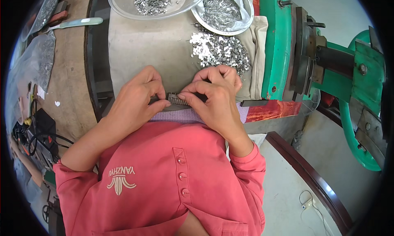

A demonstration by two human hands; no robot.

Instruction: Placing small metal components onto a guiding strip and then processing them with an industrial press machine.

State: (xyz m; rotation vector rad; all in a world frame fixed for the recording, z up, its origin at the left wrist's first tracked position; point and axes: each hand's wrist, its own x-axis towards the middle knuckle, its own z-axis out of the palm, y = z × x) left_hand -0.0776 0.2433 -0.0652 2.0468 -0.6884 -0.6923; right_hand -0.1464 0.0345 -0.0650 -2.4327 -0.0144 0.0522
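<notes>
Close to my body, at the table's front edge, lies a narrow metal bar with a row of slots or teeth (pixel 177 99). My left hand (pixel 141 92) grips its left end, thumb and bent fingers pressed together. Over its right part, my right hand (pixel 217 94) is closed, with the thumb tip on the slotted part and the other fingers curled. Whether a small piece sits between the right fingertips is hidden. Just beyond my right hand spreads a heap of small shiny metal pieces (pixel 221 51) on the beige cloth (pixel 143 43).
A clear plastic basin (pixel 117 8) of small metal parts and a white bowl (pixel 249 25) of thin metal pins stand at the back. On the right rises a green machine (pixel 274 51) with a lever arm. A pale-handled tool (pixel 82 22) lies on the left-hand board (pixel 72 63).
</notes>
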